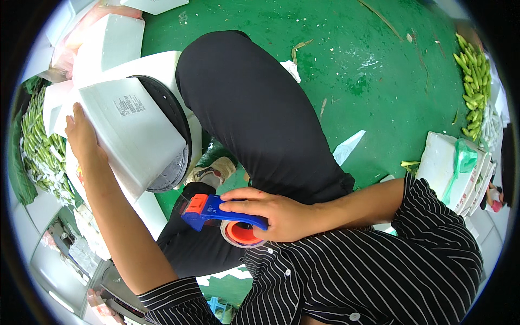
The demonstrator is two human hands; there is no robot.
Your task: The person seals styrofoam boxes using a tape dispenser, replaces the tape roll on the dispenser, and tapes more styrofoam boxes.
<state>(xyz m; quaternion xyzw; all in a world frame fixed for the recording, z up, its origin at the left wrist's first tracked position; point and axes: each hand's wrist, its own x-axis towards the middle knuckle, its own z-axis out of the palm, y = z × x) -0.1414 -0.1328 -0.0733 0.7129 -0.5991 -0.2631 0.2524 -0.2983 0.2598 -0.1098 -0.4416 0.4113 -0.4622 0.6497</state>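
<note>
My left hand (84,134) presses on the far left side of a white foam box (130,126) that bears a printed label. The box sits tilted on a round black lid or tray (185,122), beside my raised knee. In my right hand (280,215) is a blue and orange tape dispenser (223,211) with a roll of clear tape, held over my lap. The dispenser is apart from the box. The underside of the box and the fingertips of my left hand are partly hidden.
More white foam boxes (111,40) stand at the upper left. Green vegetables (42,142) are heaped at the far left, others (473,85) at the far right. Stacked foam boxes (438,162) with green plastic stand at the right. Scraps lie on the green floor (378,93).
</note>
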